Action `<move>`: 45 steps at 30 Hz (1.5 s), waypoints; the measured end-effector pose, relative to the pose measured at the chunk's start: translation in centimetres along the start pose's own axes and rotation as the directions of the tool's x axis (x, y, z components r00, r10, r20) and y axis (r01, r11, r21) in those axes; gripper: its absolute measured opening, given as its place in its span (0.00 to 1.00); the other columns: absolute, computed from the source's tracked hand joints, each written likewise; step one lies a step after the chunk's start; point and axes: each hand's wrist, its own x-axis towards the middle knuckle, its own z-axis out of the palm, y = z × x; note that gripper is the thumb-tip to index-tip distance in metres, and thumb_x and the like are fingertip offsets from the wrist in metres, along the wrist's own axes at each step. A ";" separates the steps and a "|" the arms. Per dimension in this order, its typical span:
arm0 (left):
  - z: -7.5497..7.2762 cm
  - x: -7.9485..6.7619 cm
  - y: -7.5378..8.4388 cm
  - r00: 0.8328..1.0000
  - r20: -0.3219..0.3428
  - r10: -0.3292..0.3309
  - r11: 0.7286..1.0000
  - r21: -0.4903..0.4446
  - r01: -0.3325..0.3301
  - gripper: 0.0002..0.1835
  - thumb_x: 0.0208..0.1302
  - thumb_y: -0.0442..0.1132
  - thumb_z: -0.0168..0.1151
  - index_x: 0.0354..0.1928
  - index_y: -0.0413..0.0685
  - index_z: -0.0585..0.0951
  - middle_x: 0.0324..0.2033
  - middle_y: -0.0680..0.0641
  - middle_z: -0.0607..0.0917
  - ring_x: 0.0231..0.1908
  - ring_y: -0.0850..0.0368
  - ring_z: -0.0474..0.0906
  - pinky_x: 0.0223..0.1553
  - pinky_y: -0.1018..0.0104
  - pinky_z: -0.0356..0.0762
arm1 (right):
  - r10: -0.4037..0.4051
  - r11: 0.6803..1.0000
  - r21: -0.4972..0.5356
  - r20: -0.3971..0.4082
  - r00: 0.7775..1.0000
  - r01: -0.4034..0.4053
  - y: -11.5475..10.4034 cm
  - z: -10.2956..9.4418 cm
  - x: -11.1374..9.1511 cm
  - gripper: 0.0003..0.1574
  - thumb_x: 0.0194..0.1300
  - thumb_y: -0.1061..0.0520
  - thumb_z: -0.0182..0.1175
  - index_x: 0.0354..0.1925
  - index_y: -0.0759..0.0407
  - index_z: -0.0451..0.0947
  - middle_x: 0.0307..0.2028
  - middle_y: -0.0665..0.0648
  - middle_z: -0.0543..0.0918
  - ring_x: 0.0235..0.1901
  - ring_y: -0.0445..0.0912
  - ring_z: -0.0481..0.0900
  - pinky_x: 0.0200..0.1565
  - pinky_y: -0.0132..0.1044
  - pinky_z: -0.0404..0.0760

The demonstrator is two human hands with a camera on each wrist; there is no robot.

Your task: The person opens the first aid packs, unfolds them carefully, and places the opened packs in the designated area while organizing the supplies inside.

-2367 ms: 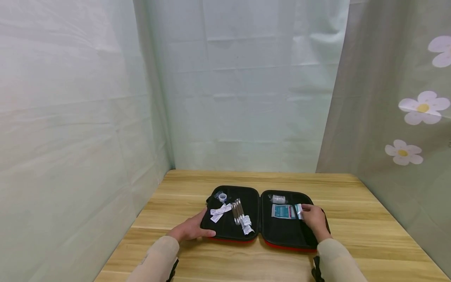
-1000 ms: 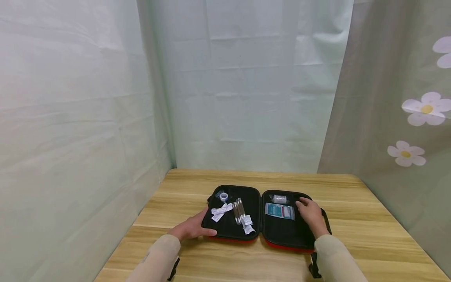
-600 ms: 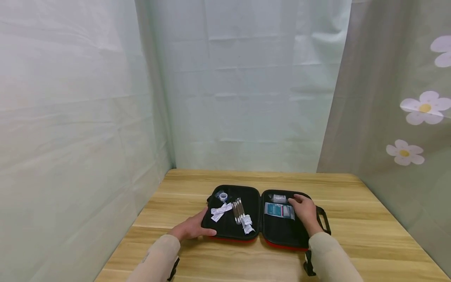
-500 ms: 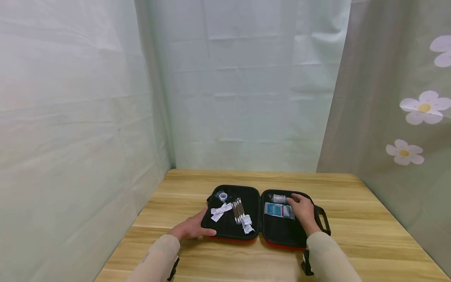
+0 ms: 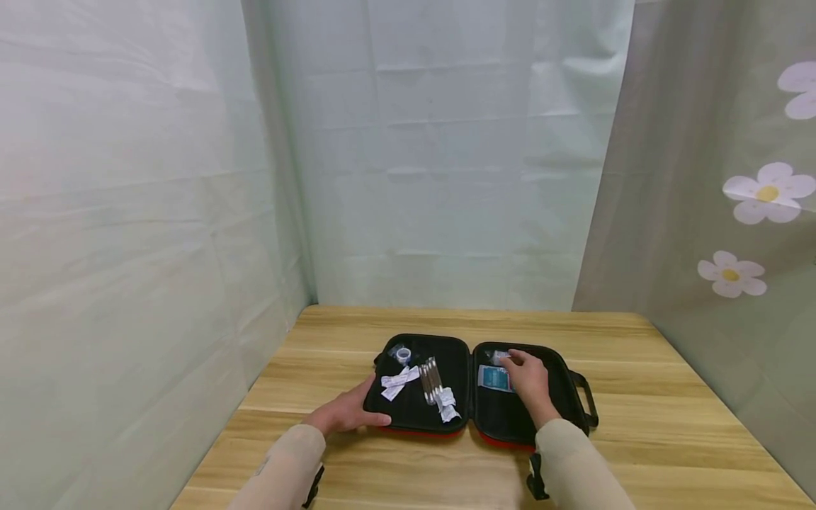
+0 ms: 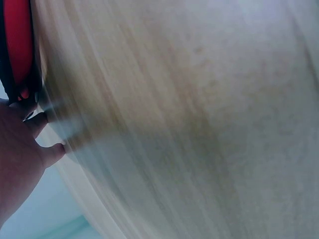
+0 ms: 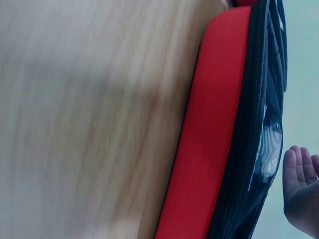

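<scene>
Open case on a wooden table, a hand at either side

A pale wood-grain table (image 5: 414,478) fills the near part of the scene, with hanging sheets on three sides: a whitish left sheet (image 5: 127,177), a creased far sheet (image 5: 459,177) and a greyer right sheet (image 5: 669,184) printed with white flowers (image 5: 730,274).

The black-lined case (image 5: 440,348) lies spread on the table, its carrying handle (image 5: 587,401) at the right. Its left half bears a tape roll (image 5: 403,356), white strips (image 5: 400,381), brown swabs (image 5: 430,381) and crumpled white paper (image 5: 448,405); the right half has a wrapped white roll (image 5: 500,357) on its far side and a blue packet (image 5: 494,378) nearer.

The hands are well apart. The left hand (image 5: 349,412) rests at the case's near left corner, fingers and thumb spread; the right hand (image 5: 530,380) is over the right half, fingers extended towards the roll — whether they touch it, I cannot tell.

That hand covers the right ends of roll and packet. Print on the packet is too small to read. The topmost flower is cut by the right edge. Both wrist views are blurred — mostly table and the case's red outside — and each cuts its hand off at the border.
</scene>
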 end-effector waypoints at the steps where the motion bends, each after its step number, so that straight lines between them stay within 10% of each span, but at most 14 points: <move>1: 0.0 0.0 0.0 1.000 -0.001 0.000 1.000 0.001 0.000 0.59 0.55 0.56 0.74 0.78 0.43 0.48 0.72 0.35 0.61 0.69 0.36 0.59 0.66 0.37 0.56 | -0.003 1.000 0.006 0.002 1.000 0.002 -0.1 0.2 0.0 0.26 0.71 0.54 0.60 0.61 0.70 0.75 0.54 0.72 0.80 0.47 0.59 0.78 0.53 0.55 0.77; 27: 0.0 0.0 -0.3 0.999 -0.009 -0.048 0.999 0.009 0.048 0.60 0.54 0.57 0.74 0.78 0.40 0.48 0.73 0.34 0.60 0.70 0.35 0.57 0.68 0.39 0.55 | -0.099 0.993 0.068 0.057 0.993 0.095 -1.9 5.3 -1.7 0.23 0.67 0.57 0.65 0.56 0.70 0.79 0.47 0.67 0.85 0.49 0.59 0.81 0.53 0.53 0.78; 45: -0.1 -0.1 -0.1 0.999 -0.002 0.036 0.999 0.014 -0.036 0.59 0.56 0.57 0.73 0.78 0.40 0.47 0.72 0.33 0.60 0.69 0.33 0.59 0.67 0.36 0.55 | -0.090 0.989 0.125 0.085 0.992 0.079 -3.3 8.4 -3.8 0.22 0.64 0.59 0.67 0.54 0.70 0.81 0.43 0.63 0.86 0.46 0.56 0.82 0.51 0.52 0.79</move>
